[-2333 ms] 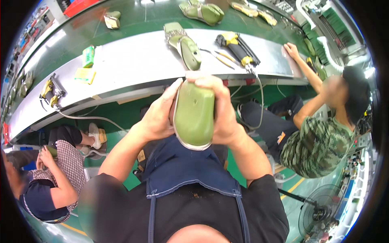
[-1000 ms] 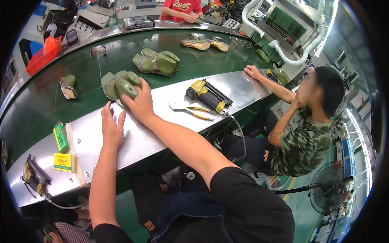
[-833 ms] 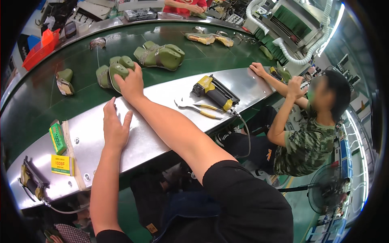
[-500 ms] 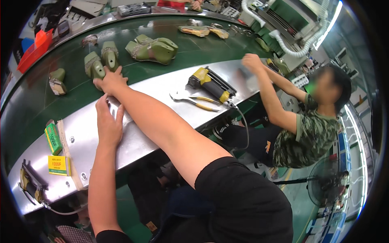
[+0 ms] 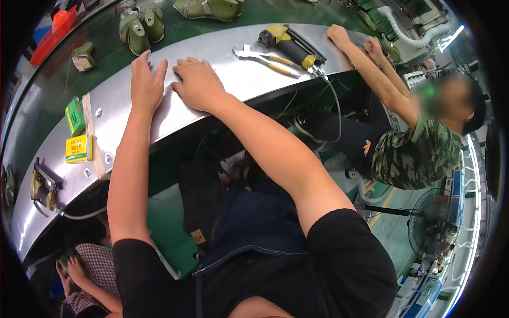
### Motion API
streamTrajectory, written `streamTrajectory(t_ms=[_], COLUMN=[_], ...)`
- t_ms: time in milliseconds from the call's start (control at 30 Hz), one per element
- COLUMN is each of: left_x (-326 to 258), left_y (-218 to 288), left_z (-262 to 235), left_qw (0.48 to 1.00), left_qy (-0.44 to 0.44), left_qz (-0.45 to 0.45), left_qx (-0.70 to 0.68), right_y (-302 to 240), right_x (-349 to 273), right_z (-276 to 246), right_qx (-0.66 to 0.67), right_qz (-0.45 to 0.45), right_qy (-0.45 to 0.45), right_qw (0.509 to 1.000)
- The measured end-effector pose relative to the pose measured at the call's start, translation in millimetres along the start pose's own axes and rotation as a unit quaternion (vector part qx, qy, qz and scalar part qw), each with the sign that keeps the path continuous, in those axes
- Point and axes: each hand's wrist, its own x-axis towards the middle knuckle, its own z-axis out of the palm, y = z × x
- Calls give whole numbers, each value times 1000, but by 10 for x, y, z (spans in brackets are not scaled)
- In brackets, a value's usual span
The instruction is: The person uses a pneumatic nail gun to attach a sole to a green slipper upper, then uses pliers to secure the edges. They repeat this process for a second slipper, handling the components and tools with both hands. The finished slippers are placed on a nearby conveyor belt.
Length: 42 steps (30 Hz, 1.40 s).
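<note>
My left hand [image 5: 147, 85] is over the steel ledge [image 5: 175, 114], its fingers apart and pointing toward a pair of green shoe lasts [image 5: 133, 36] with light straps on them. Its fingertips come close to the nearer last; touching or not, I cannot tell. My right hand [image 5: 199, 85] lies on the ledge beside it, palm down, fingers spread and holding nothing. Further right on the ledge lie pincers [image 5: 281, 66] with yellow-black handles and a yellow-black air stapler [image 5: 291, 45].
Left on the ledge are a green box [image 5: 75, 116], a yellow box [image 5: 79, 149], a wooden strip [image 5: 89, 119] and another air stapler [image 5: 46, 186]. More lasts [image 5: 209, 8] stand on the green belt [image 5: 106, 50]. A co-worker [image 5: 424, 143] sits at right; another person's hands [image 5: 74, 270] show lower left.
My right hand has drawn back from the pair of lasts to the steel ledge, right of my left hand. The view has shifted, so the lasts appear higher. The co-worker's hands have moved.
</note>
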Motion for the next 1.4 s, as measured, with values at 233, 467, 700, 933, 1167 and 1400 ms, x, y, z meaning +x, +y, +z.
streamTrajectory(t_ms=[233, 467, 700, 933, 1167, 1400], left_x=[-16, -61, -238, -836, -2479, -3720], left_y=[5, 53, 164, 798, 1484, 1287], left_z=[47, 104, 16, -39, 482, 1350], left_qw=[998, 987, 973, 976, 969, 650], left_qy=[2, 21, 2, -4, -177, -743], left_qz=[42, 90, 64, 29, 169, -22], left_qx=[46, 129, 221, 214, 37, 154], right_y=[-136, 293, 379, 525, 595, 727], right_x=[-1242, -3285, -4135, -3964, -3964, -3945], right_z=[-628, -736, -354, -225, -221, -195], right_qx=[17, 174, 87, 75, 79, 78], right_qz=[-43, 267, 214, 222, 196, 214], right_qy=[43, 1, -131, -334, -366, -369], right_qw=[998, 948, 964, 913, 906, 901])
